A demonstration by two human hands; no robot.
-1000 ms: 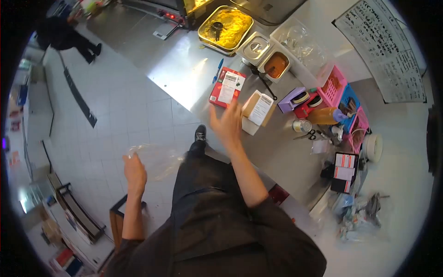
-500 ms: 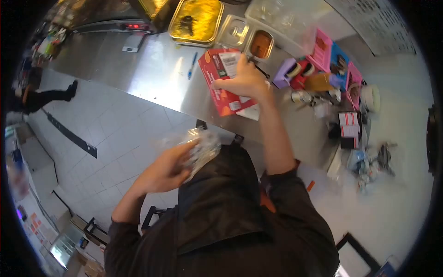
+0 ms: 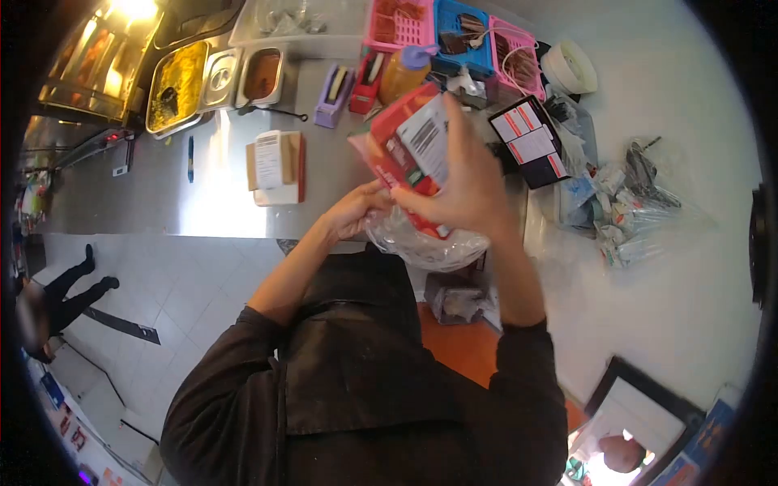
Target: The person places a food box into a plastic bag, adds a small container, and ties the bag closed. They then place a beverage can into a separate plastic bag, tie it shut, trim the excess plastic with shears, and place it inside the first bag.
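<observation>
2 dark sleeves [image 3: 215, 381], black apron [image 3: 356, 377]

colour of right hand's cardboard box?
The rectangular cardboard box is mostly red; head view shows it.

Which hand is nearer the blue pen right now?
Left. The left hand, at the bag, is right of the pen in view; the right hand, gripping the red box, lies farther off on that same side.

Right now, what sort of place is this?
Probably a takeaway kitchen: a tray of yellow food, an open metal container of what looks like sauce, and a labelled red box.
</observation>
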